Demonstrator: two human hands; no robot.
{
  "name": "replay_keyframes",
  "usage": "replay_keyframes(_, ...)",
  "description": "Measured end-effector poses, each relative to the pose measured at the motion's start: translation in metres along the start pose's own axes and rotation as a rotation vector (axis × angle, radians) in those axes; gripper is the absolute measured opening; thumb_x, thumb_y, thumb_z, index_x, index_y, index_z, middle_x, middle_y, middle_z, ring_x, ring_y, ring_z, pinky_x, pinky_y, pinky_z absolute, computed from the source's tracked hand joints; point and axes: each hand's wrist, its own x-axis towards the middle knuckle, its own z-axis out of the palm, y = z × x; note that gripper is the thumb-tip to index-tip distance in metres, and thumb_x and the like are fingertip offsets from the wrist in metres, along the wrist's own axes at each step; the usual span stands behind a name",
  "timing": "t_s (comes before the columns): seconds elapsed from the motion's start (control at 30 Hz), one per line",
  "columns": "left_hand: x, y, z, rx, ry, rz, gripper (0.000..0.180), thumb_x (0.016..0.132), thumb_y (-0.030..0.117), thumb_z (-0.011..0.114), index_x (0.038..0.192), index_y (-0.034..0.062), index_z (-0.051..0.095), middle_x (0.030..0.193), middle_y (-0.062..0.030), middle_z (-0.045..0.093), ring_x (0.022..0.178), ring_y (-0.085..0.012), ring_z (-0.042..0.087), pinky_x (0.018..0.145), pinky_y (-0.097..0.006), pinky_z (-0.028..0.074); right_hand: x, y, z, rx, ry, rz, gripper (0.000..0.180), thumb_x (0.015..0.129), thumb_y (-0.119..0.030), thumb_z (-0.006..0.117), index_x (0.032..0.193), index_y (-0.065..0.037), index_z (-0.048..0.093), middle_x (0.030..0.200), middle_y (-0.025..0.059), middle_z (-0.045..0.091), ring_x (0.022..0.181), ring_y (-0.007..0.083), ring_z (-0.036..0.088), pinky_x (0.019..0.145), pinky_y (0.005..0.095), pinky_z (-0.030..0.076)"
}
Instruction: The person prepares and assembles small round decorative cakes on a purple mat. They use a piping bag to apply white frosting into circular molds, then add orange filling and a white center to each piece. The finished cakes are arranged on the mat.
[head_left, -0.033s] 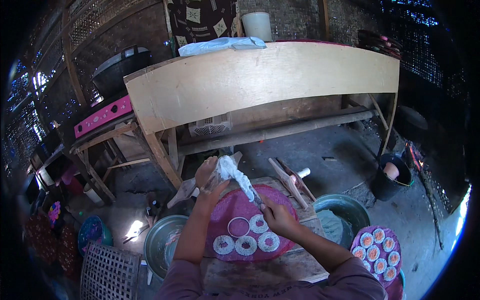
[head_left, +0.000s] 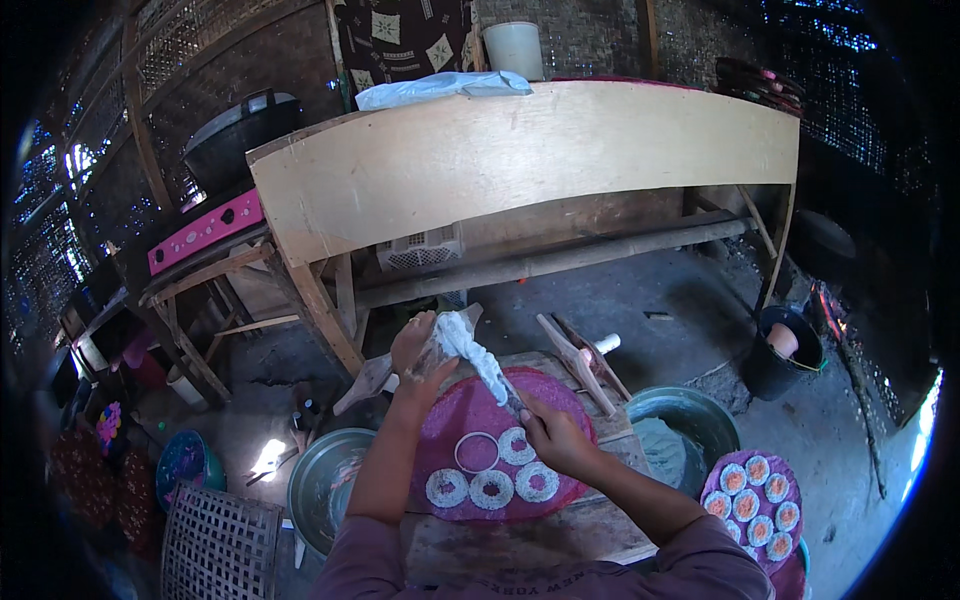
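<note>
My left hand [head_left: 412, 347] is curled under a lump of sticky white dough [head_left: 455, 337] with what looks like clear plastic around it. A strip of the dough trails down to the right, along a thin flat tool. My right hand [head_left: 548, 428] grips the handle end of this spatula-like tool [head_left: 515, 401]. Below both hands lies a round magenta cloth-covered tray [head_left: 450, 413]. On it, several white dough rings [head_left: 491, 490] and a thin, pale ring mould [head_left: 477, 452] lie close together. The mould rests just left of the upper dough ring.
A wooden board [head_left: 440, 548] lies under the tray. Metal basins stand left [head_left: 305, 500] and right [head_left: 720, 420], the right one holding white batter. Another magenta tray [head_left: 760, 475] carries several orange-centred rounds. Beyond are a long table [head_left: 540, 140], a black bucket [head_left: 810, 360] and a fire [head_left: 832, 318].
</note>
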Motion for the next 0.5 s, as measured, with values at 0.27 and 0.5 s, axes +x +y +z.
replay_keyframes(0.27, -0.002, -0.019, -0.019, -0.054, 0.013, -0.009, 0.043, 0.062, 0.027, 0.078, 0.095, 0.007, 0.057, 0.086, -0.0118, 0.058, 0.082, -0.0327, 0.059, 0.072, -0.04, 0.049, -0.044, 0.082, -0.116, -0.32, 0.608, 0.237, 0.028, 0.098, -0.017, 0.047, 0.118, -0.001, 0.058, 0.084, 0.0225, 0.065, 0.073, 0.0258, 0.065, 0.066, 0.0394, 0.05)
replay_keyframes(0.5, 0.0, -0.051, -0.07, -1.461, 0.334, -0.562, 0.015, 0.077, 0.0, 0.061, 0.091, 0.0045, 0.063, 0.097, -0.0083, 0.06, 0.079, -0.0192, 0.058, 0.071, -0.034, 0.047, -0.137, 0.257, -0.135, -1.062, -0.292, 1.156, 0.037, 0.087, -0.03, 0.053, 0.116, -0.009, 0.064, 0.123, 0.0149, 0.061, 0.115, 0.0307, 0.059, 0.094, 0.0428, 0.048)
